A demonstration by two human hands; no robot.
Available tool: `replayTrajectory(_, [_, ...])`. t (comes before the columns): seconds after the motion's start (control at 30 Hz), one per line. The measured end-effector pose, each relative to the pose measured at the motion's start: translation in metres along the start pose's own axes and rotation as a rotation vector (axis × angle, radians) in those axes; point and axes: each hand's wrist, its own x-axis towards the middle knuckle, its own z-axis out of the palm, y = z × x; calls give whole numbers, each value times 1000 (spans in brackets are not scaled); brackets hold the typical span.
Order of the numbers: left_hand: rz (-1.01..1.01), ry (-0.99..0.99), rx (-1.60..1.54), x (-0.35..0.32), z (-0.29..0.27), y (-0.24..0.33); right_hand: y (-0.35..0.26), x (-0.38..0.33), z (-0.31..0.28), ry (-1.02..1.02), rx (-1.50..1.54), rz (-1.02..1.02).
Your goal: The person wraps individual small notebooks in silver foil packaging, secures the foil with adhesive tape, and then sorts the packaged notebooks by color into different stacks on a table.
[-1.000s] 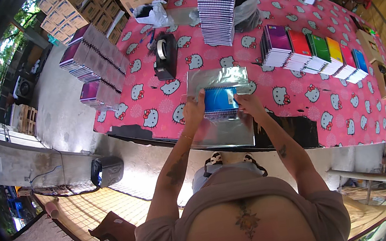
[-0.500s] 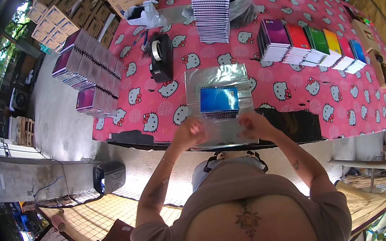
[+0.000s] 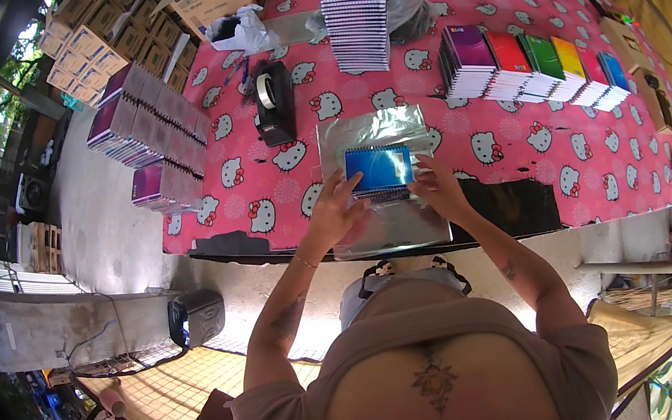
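Note:
A blue spiral notebook (image 3: 378,168) lies on top of a short stack of spiral notebooks, its coil facing away from me. Under the stack, clear shiny plastic sheets or sleeves (image 3: 391,232) reach the table's near edge. My left hand (image 3: 336,210) is at the stack's left side, fingers apart, with a fingertip on the blue cover's left edge. On the other side, my right hand (image 3: 439,188) has its fingers spread by the notebook's right edge and lower right corner. Neither hand grips anything that I can see.
A black tape dispenser (image 3: 274,105) stands to the left on the pink patterned tablecloth (image 3: 482,146). Farther left are stacked purple notebooks (image 3: 143,121). A tall notebook pile (image 3: 357,22) stands behind, and a multicoloured notebook row (image 3: 535,66) at right. Cardboard boxes (image 3: 86,52) fill the far left.
Both hands have moved forward from the plastic in front of the stack to the blue notebook's sides. Their fingers have spread. The view has shifted slightly.

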Motion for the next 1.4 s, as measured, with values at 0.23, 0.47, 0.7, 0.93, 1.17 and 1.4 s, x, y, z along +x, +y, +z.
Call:
replayTrajectory(0.23, [-130, 70, 31, -10, 28, 7, 5, 16, 4, -104, 101, 110])
replayTrajectory(0.47, [-159, 170, 83, -8, 26, 26, 4, 13, -2, 8, 189, 159])
replayTrajectory(0.7, [-9, -397, -103, -70, 3, -18, 8, -36, -32, -522, -498, -490])
replayTrajectory(0.93, [-94, -244, -253, -64, 9, -24, -24, -36, -18, -313, -540, -479])
replayTrajectory(1.17, [-53, 56, -93, 4, -7, -22, -33, 9, -43, 42, -461, -162])
replayTrajectory(1.4, [-255, -4, -242, 32, 0, -51, -57, -2, -23, -37, -606, -245])
